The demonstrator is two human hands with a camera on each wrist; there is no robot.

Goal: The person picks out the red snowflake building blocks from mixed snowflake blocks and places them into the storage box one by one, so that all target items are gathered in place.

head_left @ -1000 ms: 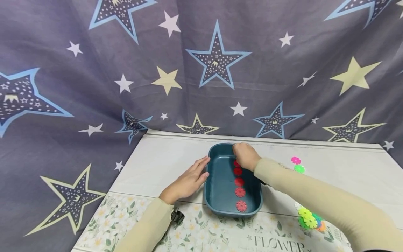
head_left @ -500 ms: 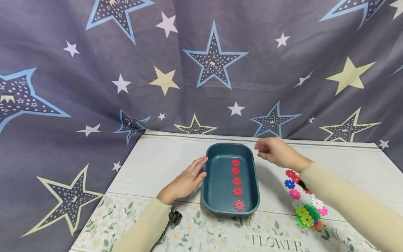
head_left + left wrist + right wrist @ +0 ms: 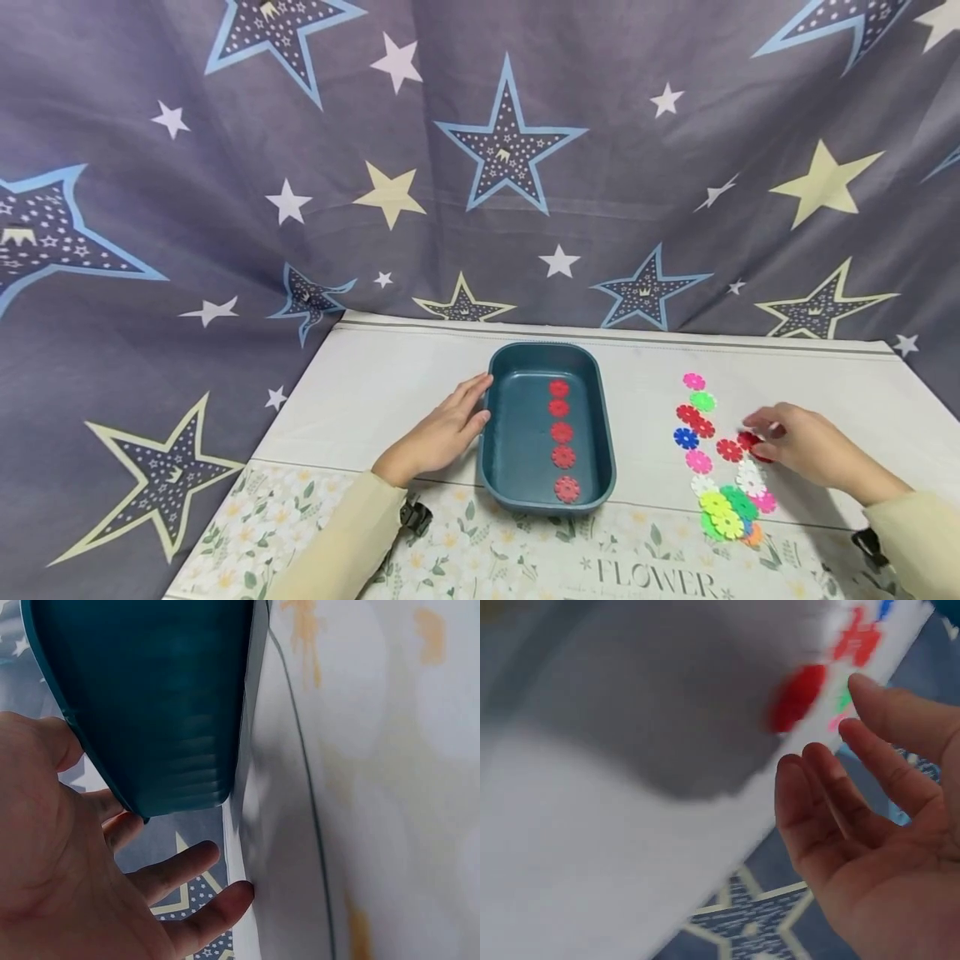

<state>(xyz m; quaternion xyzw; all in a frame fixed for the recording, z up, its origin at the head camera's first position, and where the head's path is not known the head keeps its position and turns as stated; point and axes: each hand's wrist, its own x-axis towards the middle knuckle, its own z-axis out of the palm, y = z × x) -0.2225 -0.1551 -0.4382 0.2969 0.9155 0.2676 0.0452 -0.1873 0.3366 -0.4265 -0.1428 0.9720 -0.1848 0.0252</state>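
A dark teal rectangular tray (image 3: pixel 519 450) holds a column of several red flower-shaped plastic discs (image 3: pixel 562 432) along its right half. My left hand (image 3: pixel 435 432) touches the tray's left rim with extended fingers; in the left wrist view the thumb and some fingers meet the tray's edge (image 3: pixel 135 814). On the table to the right, my right hand (image 3: pixel 813 450) hovers by red discs (image 3: pixel 729 450), partly covering one of them. Its fingers are loosely bent with a gap to the thumb, and no disc shows between them in the right wrist view.
Loose discs lie right of the tray: pink (image 3: pixel 693 381), green (image 3: pixel 702 402), blue (image 3: pixel 686 438), white (image 3: pixel 750 478), and an overlapping yellow and green cluster (image 3: pixel 726 521). A star-patterned curtain (image 3: pixel 480 167) hangs behind the table (image 3: pixel 405 358).
My right hand has left the tray's far right corner and swung right to the loose red discs. A red disc at the column's far end is now uncovered. The left hand stays at the rim.
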